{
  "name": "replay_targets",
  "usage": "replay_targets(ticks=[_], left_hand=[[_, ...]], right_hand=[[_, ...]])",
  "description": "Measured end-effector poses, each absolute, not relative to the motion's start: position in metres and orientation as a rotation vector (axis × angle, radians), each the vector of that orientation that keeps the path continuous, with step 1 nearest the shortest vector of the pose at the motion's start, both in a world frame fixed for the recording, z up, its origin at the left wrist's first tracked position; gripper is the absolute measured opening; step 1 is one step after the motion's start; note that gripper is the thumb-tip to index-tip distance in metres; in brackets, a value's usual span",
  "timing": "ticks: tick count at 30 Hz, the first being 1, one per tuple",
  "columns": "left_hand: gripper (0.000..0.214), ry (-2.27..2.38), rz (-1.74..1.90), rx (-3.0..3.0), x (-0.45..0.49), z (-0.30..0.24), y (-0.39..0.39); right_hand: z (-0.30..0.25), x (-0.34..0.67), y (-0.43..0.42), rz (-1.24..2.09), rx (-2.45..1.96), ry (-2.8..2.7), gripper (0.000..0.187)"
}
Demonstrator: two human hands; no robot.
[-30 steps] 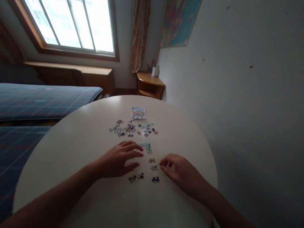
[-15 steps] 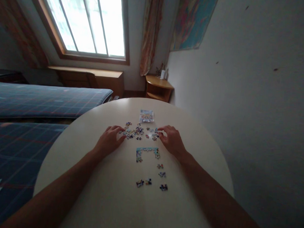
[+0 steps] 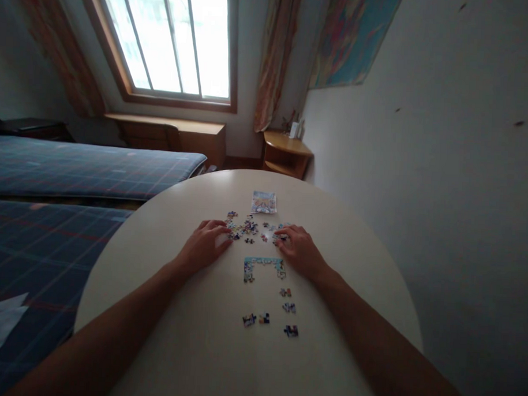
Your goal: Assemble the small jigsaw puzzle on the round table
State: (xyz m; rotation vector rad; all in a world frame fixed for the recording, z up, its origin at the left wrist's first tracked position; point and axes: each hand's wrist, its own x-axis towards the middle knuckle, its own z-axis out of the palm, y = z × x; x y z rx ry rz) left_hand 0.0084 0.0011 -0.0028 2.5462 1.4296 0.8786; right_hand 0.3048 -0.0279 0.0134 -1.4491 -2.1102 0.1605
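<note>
A round white table (image 3: 164,333) carries a scatter of loose puzzle pieces (image 3: 248,226). My left hand (image 3: 204,249) lies on the left end of that scatter, fingers curled down onto the pieces. My right hand (image 3: 301,251) rests on the right end, fingertips bent onto a few pieces. Between the hands, nearer to me, sits a joined blue border section (image 3: 264,266) shaped like an upside-down U. Several small joined bits (image 3: 271,316) lie closer still. A small picture card (image 3: 264,202) lies beyond the scatter.
A white wall (image 3: 442,169) stands right of the table. Two beds with blue plaid covers (image 3: 74,174) fill the left. A wooden corner shelf (image 3: 286,152) and a window (image 3: 174,44) with a curtain are at the back.
Both hands went from the near pieces out to the far scatter, then drew back slightly toward each other over it. The view shifted, so the table sits more to the right.
</note>
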Motion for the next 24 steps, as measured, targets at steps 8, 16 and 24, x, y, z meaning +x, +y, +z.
replay_targets(ticks=[8, 16, 24], left_hand=[[0.013, 1.449, 0.861, 2.599, 0.009, 0.001, -0.004], [0.013, 1.374, 0.79, 2.631, -0.001, 0.0, 0.001], [0.016, 1.251, 0.71, 2.648, -0.003, -0.006, 0.005]], right_hand=[[0.012, 0.304, -0.027, 0.181, -1.433, -2.126, 0.02], [0.012, 0.304, -0.028, 0.19, -1.448, -2.126, 0.019], [0.009, 0.303, -0.027, 0.183, -1.433, -2.129, 0.02]])
